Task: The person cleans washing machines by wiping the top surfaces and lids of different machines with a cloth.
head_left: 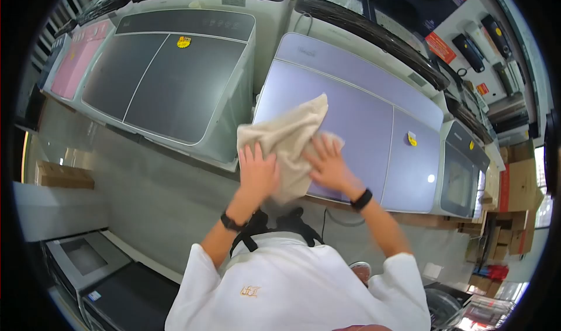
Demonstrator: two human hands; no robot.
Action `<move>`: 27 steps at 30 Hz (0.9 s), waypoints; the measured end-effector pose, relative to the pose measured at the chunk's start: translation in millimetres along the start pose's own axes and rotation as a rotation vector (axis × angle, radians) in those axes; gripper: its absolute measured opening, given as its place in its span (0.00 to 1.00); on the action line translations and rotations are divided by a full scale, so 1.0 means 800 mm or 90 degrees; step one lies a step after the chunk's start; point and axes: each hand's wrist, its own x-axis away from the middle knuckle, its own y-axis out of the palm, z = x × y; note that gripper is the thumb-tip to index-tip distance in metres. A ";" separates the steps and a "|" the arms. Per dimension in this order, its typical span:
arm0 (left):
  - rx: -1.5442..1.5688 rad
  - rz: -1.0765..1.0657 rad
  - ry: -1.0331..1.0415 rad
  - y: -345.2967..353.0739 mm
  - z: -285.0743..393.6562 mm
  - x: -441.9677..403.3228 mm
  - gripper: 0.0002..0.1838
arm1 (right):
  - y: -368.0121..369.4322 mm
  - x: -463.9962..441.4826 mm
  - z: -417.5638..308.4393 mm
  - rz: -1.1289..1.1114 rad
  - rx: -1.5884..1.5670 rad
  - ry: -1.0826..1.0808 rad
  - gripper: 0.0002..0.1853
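Observation:
A beige cloth (286, 138) lies partly over the left end of a lavender washing machine top (345, 114) and hangs past its front edge. My left hand (257, 170) rests on the cloth's left part with its fingers spread. On the right part of the cloth is my right hand (330, 164), fingers apart and slightly blurred. Both palms face down, and neither hand is closed on the fabric. Each wrist wears a black band.
A dark grey washing machine (181, 85) stands to the left, with a pink one (79, 68) beyond it. Further machines line the back. Cardboard boxes (517, 185) are stacked at right; a brown box (64, 175) sits at left. A black-topped appliance (131, 296) is at lower left.

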 end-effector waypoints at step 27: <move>0.137 -0.008 0.073 0.030 -0.047 -0.073 0.31 | -0.009 -0.105 -0.016 0.157 0.036 0.159 0.36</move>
